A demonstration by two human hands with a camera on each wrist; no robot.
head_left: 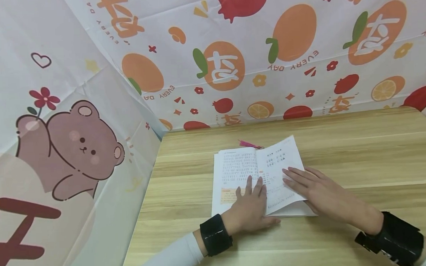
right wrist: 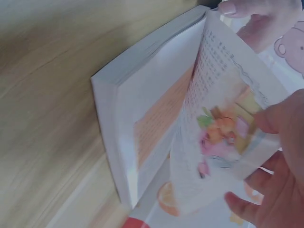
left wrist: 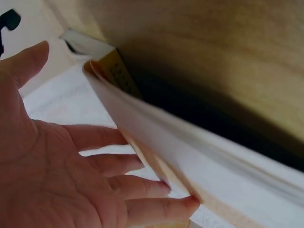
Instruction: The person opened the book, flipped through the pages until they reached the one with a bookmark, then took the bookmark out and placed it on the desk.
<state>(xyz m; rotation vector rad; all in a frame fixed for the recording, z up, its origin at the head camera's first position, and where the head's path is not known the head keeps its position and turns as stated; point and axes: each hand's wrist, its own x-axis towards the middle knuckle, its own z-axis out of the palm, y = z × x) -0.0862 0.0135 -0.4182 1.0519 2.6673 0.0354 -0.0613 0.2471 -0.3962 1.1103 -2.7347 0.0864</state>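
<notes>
An open book [head_left: 231, 163] lies on the table, its left side covered in printed text. One right-hand page [head_left: 279, 158] is lifted off those beneath; in the right wrist view its underside carries a coloured picture [right wrist: 228, 128]. My right hand [head_left: 317, 192] holds this page near its outer edge, thumb on the picture side and fingers on the other. My left hand [head_left: 249, 210] rests on the lower part of the book by the spine, fingers spread and straight. In the left wrist view, its fingertips [left wrist: 192, 204] touch the paper.
A pink tassel [head_left: 248, 144] sticks out above the book's top edge. The wooden table [head_left: 179, 177] extends on both sides. Behind it hangs a fruit-print cloth [head_left: 253, 69], and a bear-print sheet [head_left: 83, 141] hangs at left. A black band [head_left: 216, 234] circles each wrist.
</notes>
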